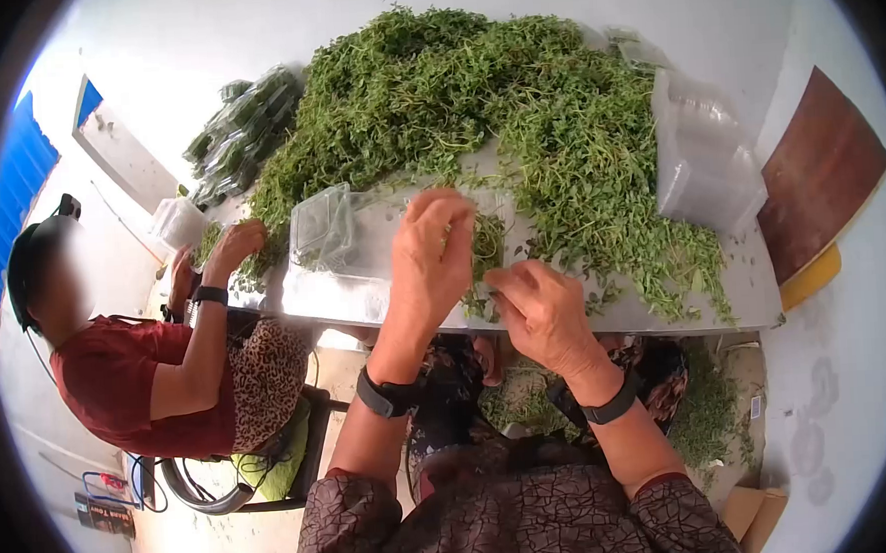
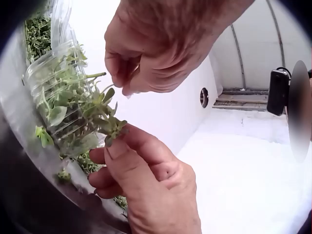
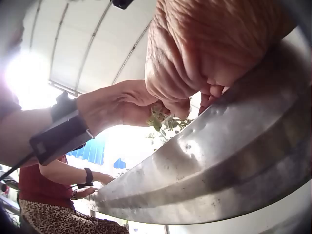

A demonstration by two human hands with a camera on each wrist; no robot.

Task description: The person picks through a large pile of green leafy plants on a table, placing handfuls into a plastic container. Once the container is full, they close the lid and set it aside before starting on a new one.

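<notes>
Pinching a small sprig of herbs between thumb and curled fingers, the right hand works at the near edge of the tabletop, and the left hand meets it there — its fingers curled too, nipping at a thin stem end of the same sprig (the right wrist view shows both hands closed on the green bit above the metal rim). Just behind the hands lies a clear plastic container, open, with a few leaves already in it; in the left wrist view it looks only partly filled.

Beyond it spreads the big heap of loose herbs, covering most of the tabletop — by far the larger share appears unsorted. To the right stands a stack of empty clear containers, and at the far left a pile of filled packs, so some batches seem finished. I judge the work well under way but far from over: one container being filled sprig by sprig, many empties waiting. Another person sits at the left, hand on the herbs. Scraps of green lie on the floor.
</notes>
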